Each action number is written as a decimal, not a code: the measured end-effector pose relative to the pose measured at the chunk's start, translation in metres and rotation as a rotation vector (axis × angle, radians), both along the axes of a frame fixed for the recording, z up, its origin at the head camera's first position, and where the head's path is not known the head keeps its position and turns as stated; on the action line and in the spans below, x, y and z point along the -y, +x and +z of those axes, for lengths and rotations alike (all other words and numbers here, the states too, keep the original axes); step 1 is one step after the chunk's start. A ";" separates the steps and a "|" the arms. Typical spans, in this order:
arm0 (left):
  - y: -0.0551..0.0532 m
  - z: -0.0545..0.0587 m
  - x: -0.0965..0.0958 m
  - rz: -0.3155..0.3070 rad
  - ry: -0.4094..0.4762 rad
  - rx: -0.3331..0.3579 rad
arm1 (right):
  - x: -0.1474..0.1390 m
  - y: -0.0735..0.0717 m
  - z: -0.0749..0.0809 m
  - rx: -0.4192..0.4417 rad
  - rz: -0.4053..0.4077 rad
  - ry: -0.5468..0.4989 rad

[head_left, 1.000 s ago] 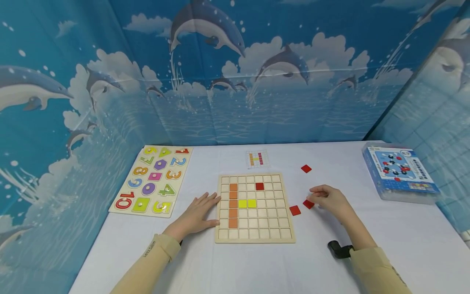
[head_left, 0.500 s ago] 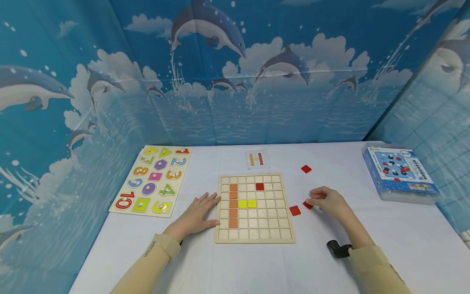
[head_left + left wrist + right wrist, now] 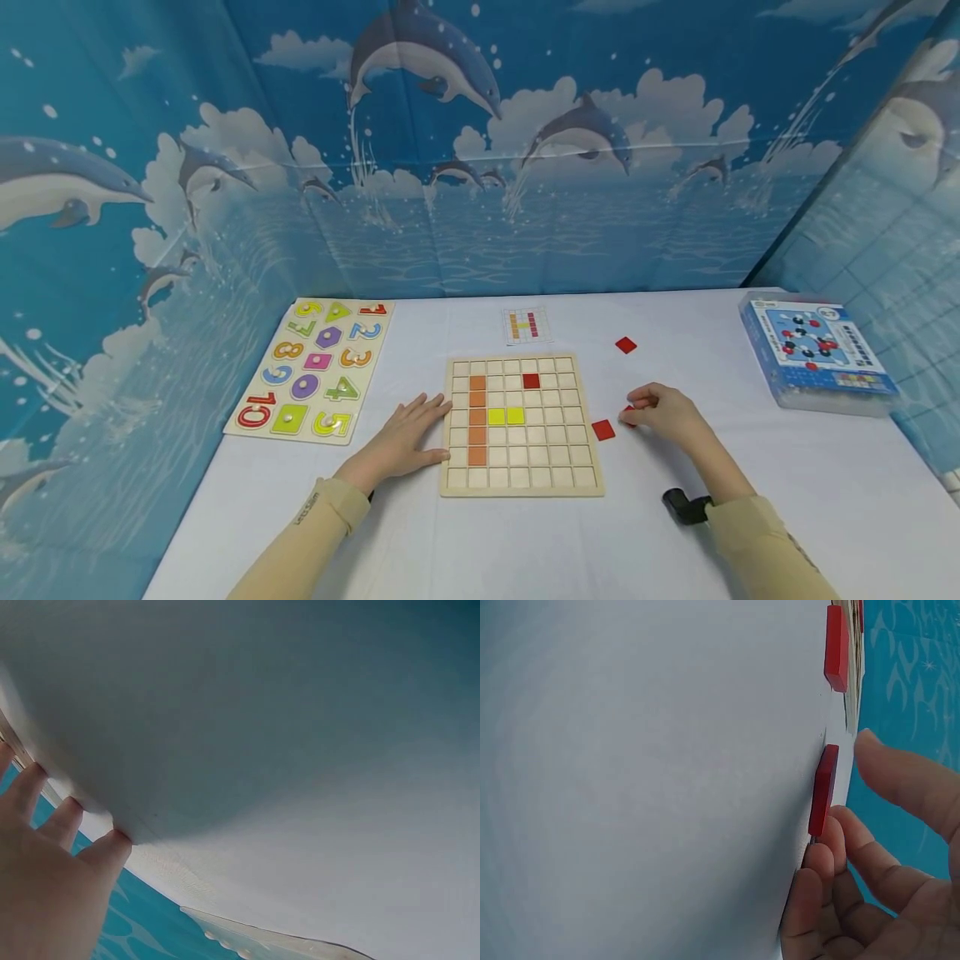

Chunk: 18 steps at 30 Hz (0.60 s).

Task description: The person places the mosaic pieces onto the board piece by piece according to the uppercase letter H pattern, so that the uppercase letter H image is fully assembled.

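Observation:
My left hand (image 3: 400, 440) lies with spread fingers at the left edge of a wooden grid board (image 3: 520, 477). Its fingertips touch that edge. On the board are a column of orange tiles (image 3: 477, 437), two yellow tiles (image 3: 506, 416) and one dark red tile (image 3: 531, 381). To the right of the board, my right hand (image 3: 667, 412) is over a red tile (image 3: 823, 790), partly hiding it in the head view. The right wrist view shows bent fingers touching the tile's near end, while the thumb (image 3: 907, 776) stands apart from it.
Another red tile (image 3: 603, 430) lies beside the board's right edge, and one (image 3: 626, 345) farther back. A pattern card (image 3: 527, 326) sits behind the board. A number-and-shape puzzle (image 3: 311, 367) lies at left, a clear plastic box (image 3: 821, 354) at right.
My right hand has shifted slightly left, and its fingers cover more of the red tile. The left hand stays at the board's edge.

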<state>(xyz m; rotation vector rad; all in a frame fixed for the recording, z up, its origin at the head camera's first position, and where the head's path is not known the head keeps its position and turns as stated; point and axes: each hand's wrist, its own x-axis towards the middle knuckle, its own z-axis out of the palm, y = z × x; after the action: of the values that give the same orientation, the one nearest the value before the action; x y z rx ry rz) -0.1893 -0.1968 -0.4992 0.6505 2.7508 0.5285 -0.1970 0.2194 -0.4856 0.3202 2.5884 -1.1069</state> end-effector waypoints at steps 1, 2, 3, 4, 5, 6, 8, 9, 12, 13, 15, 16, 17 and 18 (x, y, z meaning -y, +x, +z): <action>0.000 -0.001 0.000 0.003 -0.002 0.000 | 0.001 0.000 0.000 -0.003 0.001 0.006; 0.000 -0.001 0.000 0.004 -0.003 0.001 | 0.001 0.000 0.000 -0.008 0.004 0.014; 0.000 -0.001 0.000 0.006 -0.002 0.001 | 0.002 0.000 0.000 -0.013 0.005 0.022; 0.000 -0.001 0.000 0.006 -0.003 0.001 | 0.003 0.000 0.000 -0.017 0.006 0.033; 0.000 0.000 0.000 0.006 -0.002 0.001 | 0.004 0.001 0.001 -0.022 0.007 0.041; 0.000 0.000 0.000 0.005 -0.001 0.002 | 0.004 0.001 0.001 -0.027 0.009 0.049; 0.000 0.002 0.000 0.002 0.000 0.001 | 0.005 0.001 0.001 -0.034 0.012 0.063; 0.000 0.002 0.000 0.001 0.002 0.001 | 0.006 0.001 0.002 -0.033 0.011 0.068; 0.000 0.003 0.000 -0.001 0.008 0.000 | 0.006 0.002 0.003 -0.038 0.017 0.080; 0.000 0.003 0.000 -0.001 0.009 0.000 | 0.006 0.003 0.003 -0.039 0.019 0.084; 0.001 0.003 -0.001 0.000 0.007 0.000 | 0.006 0.003 0.003 -0.038 0.021 0.088; 0.001 0.003 -0.001 0.001 0.006 0.001 | 0.006 0.003 0.003 -0.038 0.022 0.090; 0.001 0.002 -0.001 0.002 0.005 0.002 | 0.006 0.003 0.002 -0.036 0.021 0.092; 0.001 0.002 -0.001 0.003 0.003 0.004 | 0.005 0.003 0.002 -0.036 0.021 0.094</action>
<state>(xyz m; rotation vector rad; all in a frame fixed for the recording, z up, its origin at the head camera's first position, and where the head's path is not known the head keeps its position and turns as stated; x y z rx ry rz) -0.1882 -0.1958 -0.4970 0.6450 2.7486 0.5343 -0.1936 0.2142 -0.4835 0.2966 2.6752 -0.9950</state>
